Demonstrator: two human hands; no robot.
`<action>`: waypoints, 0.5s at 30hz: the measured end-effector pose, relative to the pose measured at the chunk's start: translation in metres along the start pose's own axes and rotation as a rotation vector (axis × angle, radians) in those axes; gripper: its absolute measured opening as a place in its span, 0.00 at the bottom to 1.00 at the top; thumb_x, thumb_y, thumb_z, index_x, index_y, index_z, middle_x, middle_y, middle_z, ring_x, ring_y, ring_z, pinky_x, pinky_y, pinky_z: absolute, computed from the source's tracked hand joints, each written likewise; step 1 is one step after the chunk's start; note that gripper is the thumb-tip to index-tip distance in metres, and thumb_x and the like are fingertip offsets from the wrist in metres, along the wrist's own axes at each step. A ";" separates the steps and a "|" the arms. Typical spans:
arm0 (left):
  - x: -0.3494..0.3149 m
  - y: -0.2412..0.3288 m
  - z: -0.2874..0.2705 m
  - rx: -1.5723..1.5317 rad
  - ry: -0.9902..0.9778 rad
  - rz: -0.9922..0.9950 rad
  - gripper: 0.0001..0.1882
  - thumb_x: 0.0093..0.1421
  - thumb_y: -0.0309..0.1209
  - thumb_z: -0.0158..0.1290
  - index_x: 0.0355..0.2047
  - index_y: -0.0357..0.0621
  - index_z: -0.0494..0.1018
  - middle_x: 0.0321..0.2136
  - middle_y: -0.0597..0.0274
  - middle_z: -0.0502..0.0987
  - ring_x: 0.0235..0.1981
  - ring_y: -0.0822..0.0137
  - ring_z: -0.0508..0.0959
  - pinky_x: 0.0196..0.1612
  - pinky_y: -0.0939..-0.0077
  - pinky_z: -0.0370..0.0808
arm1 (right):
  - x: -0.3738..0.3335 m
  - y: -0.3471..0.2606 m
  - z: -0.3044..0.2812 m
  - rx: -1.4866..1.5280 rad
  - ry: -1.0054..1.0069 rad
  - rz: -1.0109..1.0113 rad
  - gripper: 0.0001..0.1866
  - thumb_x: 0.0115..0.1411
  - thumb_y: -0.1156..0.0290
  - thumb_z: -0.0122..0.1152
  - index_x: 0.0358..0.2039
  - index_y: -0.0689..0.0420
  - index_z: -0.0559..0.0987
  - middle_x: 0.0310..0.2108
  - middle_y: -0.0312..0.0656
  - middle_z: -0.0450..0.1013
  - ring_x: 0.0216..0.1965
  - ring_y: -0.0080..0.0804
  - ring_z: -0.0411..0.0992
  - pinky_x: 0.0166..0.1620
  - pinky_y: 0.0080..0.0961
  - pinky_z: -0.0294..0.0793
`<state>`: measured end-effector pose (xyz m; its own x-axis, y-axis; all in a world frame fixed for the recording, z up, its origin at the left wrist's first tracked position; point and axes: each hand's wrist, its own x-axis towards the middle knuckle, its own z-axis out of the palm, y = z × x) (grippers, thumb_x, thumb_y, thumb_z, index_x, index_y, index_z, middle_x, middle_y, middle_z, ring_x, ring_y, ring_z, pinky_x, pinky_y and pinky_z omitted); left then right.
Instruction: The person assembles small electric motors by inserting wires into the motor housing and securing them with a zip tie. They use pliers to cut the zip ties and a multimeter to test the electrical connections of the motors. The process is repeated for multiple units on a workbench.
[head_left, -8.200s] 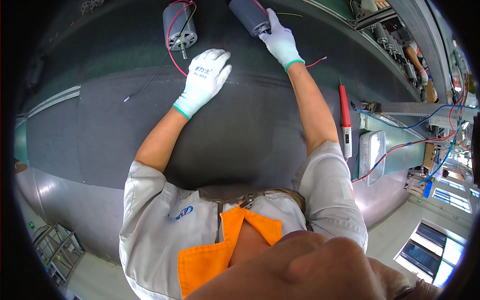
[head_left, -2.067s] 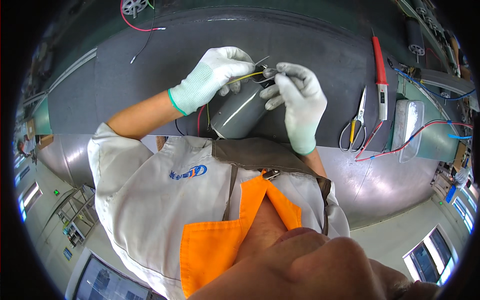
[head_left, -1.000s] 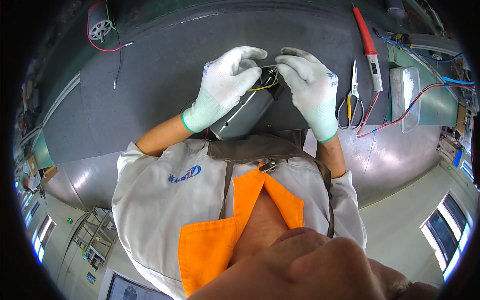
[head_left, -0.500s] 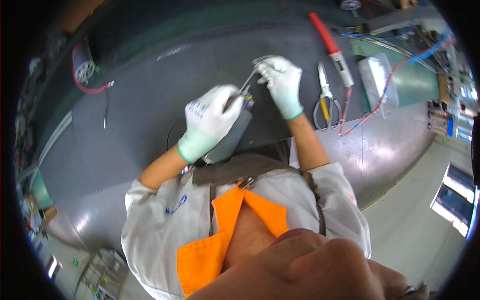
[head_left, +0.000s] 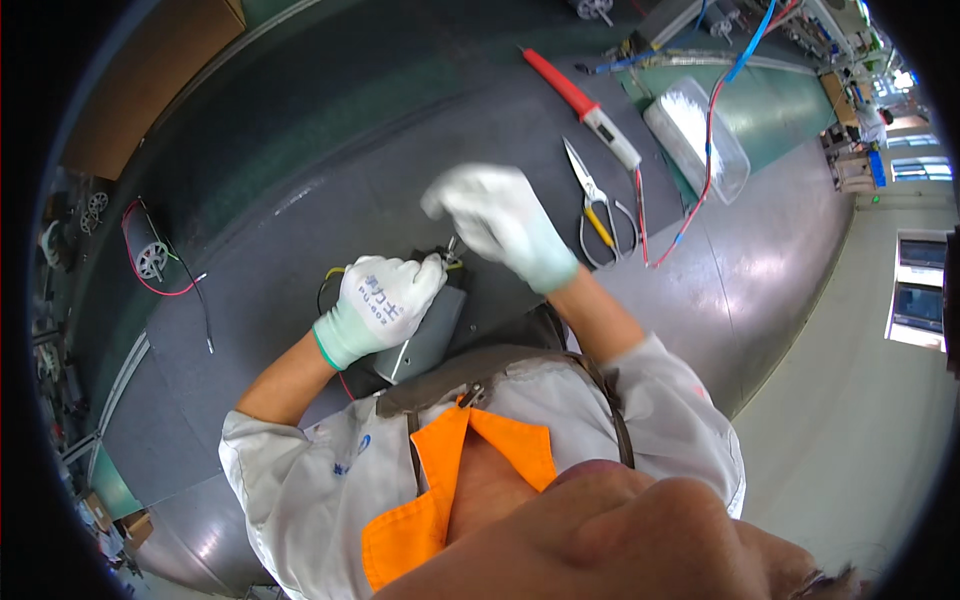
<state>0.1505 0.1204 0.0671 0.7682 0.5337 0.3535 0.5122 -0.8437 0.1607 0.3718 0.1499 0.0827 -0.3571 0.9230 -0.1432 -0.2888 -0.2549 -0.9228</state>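
Note:
Both my hands wear white gloves with pale green cuffs. My left hand (head_left: 385, 305) is closed at the upper end of a grey motor-like body (head_left: 432, 330), which lies close to my waist. Dark bits and bare metal wire ends (head_left: 452, 250) stick out just past its fingertips. A yellow-ended wire (head_left: 333, 272) shows behind that hand. My right hand (head_left: 495, 222) hangs above and to the right of the wire ends, apart from them. Motion smears its fingers, so whether it holds anything cannot be made out.
Right of my hands lie yellow-and-grey-handled pliers (head_left: 600, 215), a red-and-white corded tool (head_left: 590, 108) and a clear plastic box (head_left: 705, 140) with white contents. A similar wired motor (head_left: 148, 255) lies at the left. A brown cardboard box (head_left: 155, 85) stands at the far left.
My right hand has swung left, over the wire ends, and is now blurred. The thin strand stretched between my hands no longer shows. The whole view has turned and shifted somewhat.

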 end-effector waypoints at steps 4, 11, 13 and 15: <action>0.009 0.003 -0.003 -0.030 -0.099 0.019 0.14 0.58 0.29 0.54 0.42 0.34 0.74 0.17 0.62 0.73 0.18 0.62 0.79 0.22 0.63 0.72 | 0.046 0.004 0.028 0.166 -0.055 0.059 0.12 0.67 0.69 0.60 0.38 0.67 0.82 0.17 0.29 0.63 0.15 0.12 0.56 0.18 0.17 0.51; 0.006 -0.001 -0.024 -0.041 -0.094 -0.349 0.14 0.63 0.33 0.58 0.47 0.41 0.79 0.32 0.54 0.79 0.33 0.52 0.80 0.38 0.59 0.77 | -0.046 -0.001 -0.069 -1.483 0.633 -0.305 0.17 0.64 0.67 0.60 0.52 0.57 0.79 0.40 0.46 0.79 0.44 0.48 0.77 0.47 0.42 0.76; 0.022 -0.011 -0.020 -0.153 0.019 -0.268 0.13 0.64 0.32 0.57 0.47 0.40 0.78 0.36 0.51 0.79 0.37 0.50 0.80 0.41 0.60 0.77 | -0.087 0.018 -0.107 -1.697 0.819 -0.090 0.23 0.58 0.68 0.66 0.54 0.57 0.76 0.45 0.51 0.77 0.43 0.53 0.76 0.46 0.44 0.77; 0.039 -0.020 -0.012 -0.292 0.017 -0.165 0.14 0.64 0.32 0.57 0.46 0.38 0.78 0.41 0.50 0.80 0.43 0.51 0.80 0.47 0.62 0.78 | -0.121 0.044 -0.122 -1.760 0.767 -0.079 0.29 0.57 0.73 0.66 0.60 0.56 0.73 0.54 0.53 0.73 0.51 0.54 0.73 0.53 0.45 0.75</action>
<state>0.1657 0.1579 0.0884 0.6762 0.6657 0.3156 0.4955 -0.7280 0.4738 0.5105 0.0624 0.0161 0.1615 0.9519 0.2604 0.9827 -0.1308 -0.1312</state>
